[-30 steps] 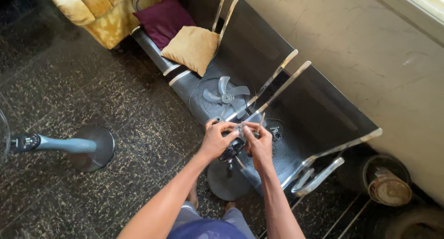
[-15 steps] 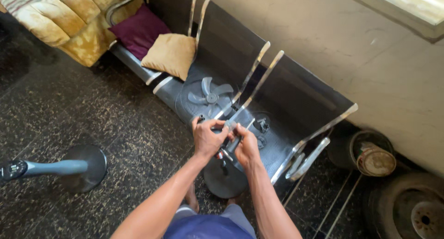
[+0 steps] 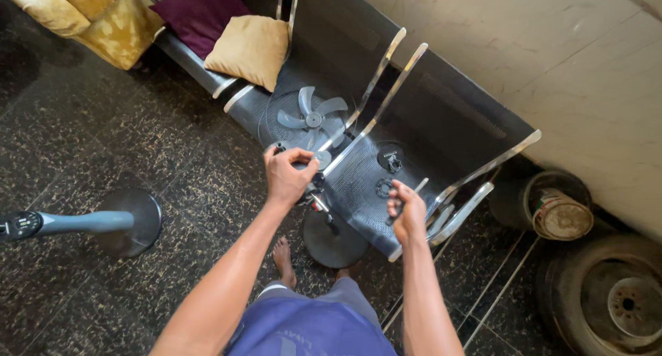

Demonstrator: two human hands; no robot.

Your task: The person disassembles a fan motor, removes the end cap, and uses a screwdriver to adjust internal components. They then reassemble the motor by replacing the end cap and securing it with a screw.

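My left hand (image 3: pixel 288 175) grips the dark motor head of a standing fan (image 3: pixel 314 184), whose pole runs down to a round black base (image 3: pixel 336 240) on the floor between my bare feet. My right hand (image 3: pixel 408 210) is off the fan. It hovers with curled fingers over the front of the right bench seat (image 3: pixel 358 190), and whether it holds anything is hidden. A black round cap (image 3: pixel 391 159) and a small black ring nut (image 3: pixel 383 188) lie on that seat, just beyond the right hand. A grey fan blade (image 3: pixel 312 117) rests inside a wire guard on the seat to the left.
A second fan stand (image 3: pixel 89 222) lies on the dark speckled floor at left. A tan cushion (image 3: pixel 252 49), a purple cushion (image 3: pixel 200 11) and yellow bedding (image 3: pixel 96 11) sit at the bench's far end. A bucket (image 3: pixel 558 211) and a car wheel (image 3: pixel 614 301) stand by the wall at right.
Both hands were together on the fan's motor head. My right hand has let go and moved right over the bench seat, while the left hand keeps its grip.
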